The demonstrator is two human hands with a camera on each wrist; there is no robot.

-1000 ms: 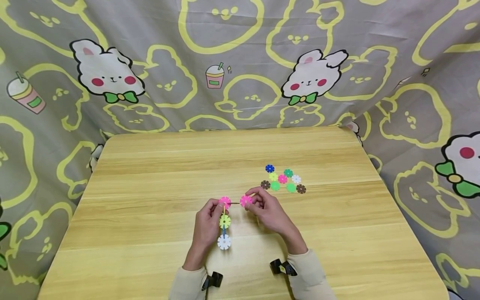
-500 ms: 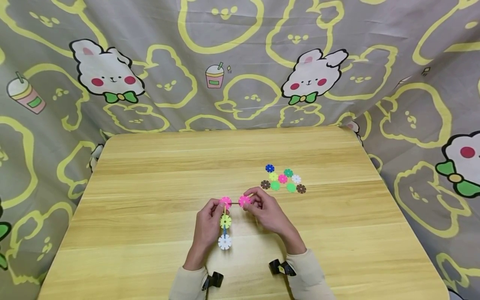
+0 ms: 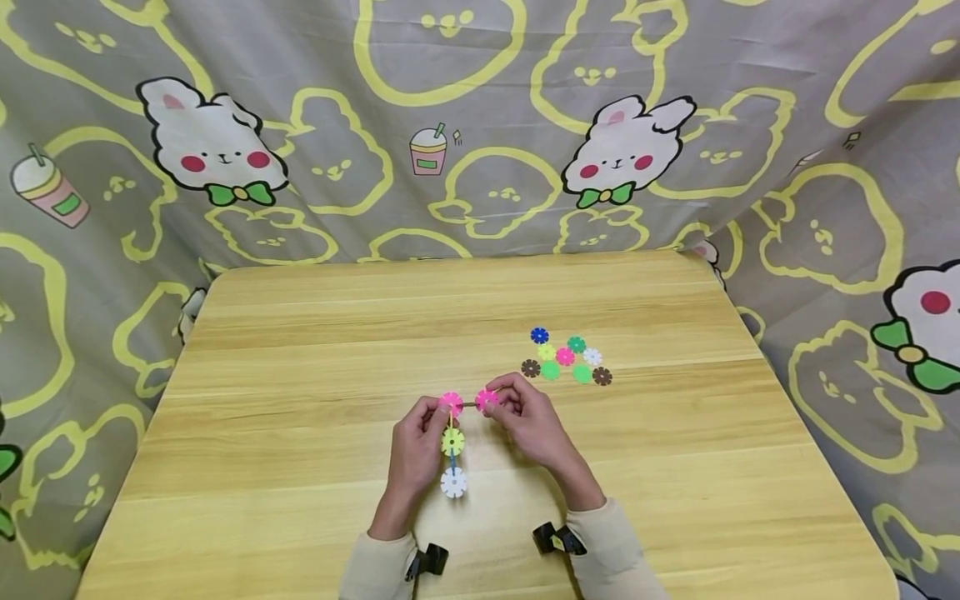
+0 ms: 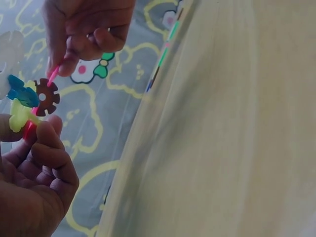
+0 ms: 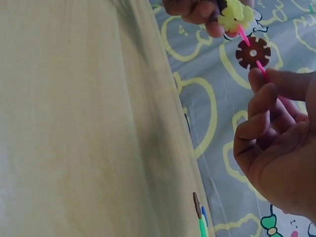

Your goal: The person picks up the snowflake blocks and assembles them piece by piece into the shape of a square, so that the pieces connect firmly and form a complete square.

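Note:
My left hand [image 3: 414,450] pinches a pink notched plastic disc [image 3: 450,402] between thumb and fingers. From it a chain runs toward me: a yellow disc [image 3: 458,442], a blue disc [image 4: 22,92] seen edge-on from above, and a white disc [image 3: 448,485]. A brown disc [image 5: 243,56] joins the pink one on its right side, edge-on in the head view. With thumb and fingertips, my right hand [image 3: 536,429] pinches a second pink disc [image 3: 483,397]. In the right wrist view its edge meets a notch in the brown disc's rim. Both hands are above the table.
Several loose discs lie flat on the wooden table [image 3: 315,350] beyond my right hand, among them a blue disc [image 3: 539,336], a white disc [image 3: 592,357] and a brown disc [image 3: 602,377]. A patterned grey curtain [image 3: 337,225] hangs round the table's far side and flanks.
My right hand and its pink disc have moved slightly left, narrowing the space between the two pink discs. The hanging yellow, blue and white discs have shifted a little right.

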